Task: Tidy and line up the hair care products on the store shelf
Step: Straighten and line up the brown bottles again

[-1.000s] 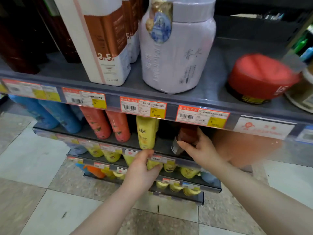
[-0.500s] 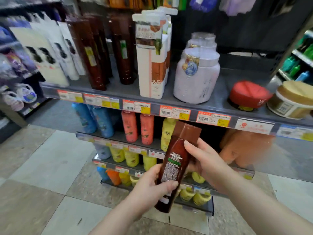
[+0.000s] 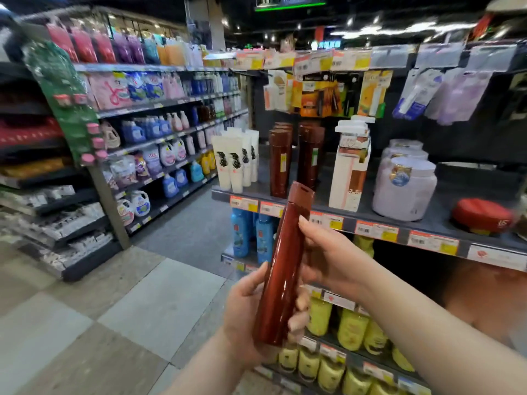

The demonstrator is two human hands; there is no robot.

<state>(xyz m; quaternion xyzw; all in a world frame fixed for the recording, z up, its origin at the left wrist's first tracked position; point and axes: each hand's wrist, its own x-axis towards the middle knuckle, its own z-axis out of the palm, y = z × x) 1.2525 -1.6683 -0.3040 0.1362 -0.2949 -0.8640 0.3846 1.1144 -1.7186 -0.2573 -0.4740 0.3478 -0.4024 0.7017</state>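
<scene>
A tall brown bottle (image 3: 282, 266) with a flip cap is held upright in front of the shelf. My left hand (image 3: 245, 306) grips its lower half from the left, fingers curled round the base. My right hand (image 3: 328, 258) holds its middle from the right, thumb on the front. Behind it, on the grey shelf (image 3: 399, 223), stand matching brown bottles (image 3: 281, 161) in two rows, white tubes (image 3: 236, 163), a white and brown pump box (image 3: 350, 172), pale lilac jars (image 3: 405, 186) and a red tub (image 3: 482, 215).
Blue bottles (image 3: 251, 232) and yellow bottles (image 3: 350, 329) fill the lower shelves. Hanging packs (image 3: 322, 92) line the rail above. A detergent aisle (image 3: 159, 143) runs off to the left, beside a tiled floor (image 3: 114, 309).
The brown bottle came off the lower shelf and rose in both hands to the upper shelf's height. It has turned so its label faces away. My view lifted.
</scene>
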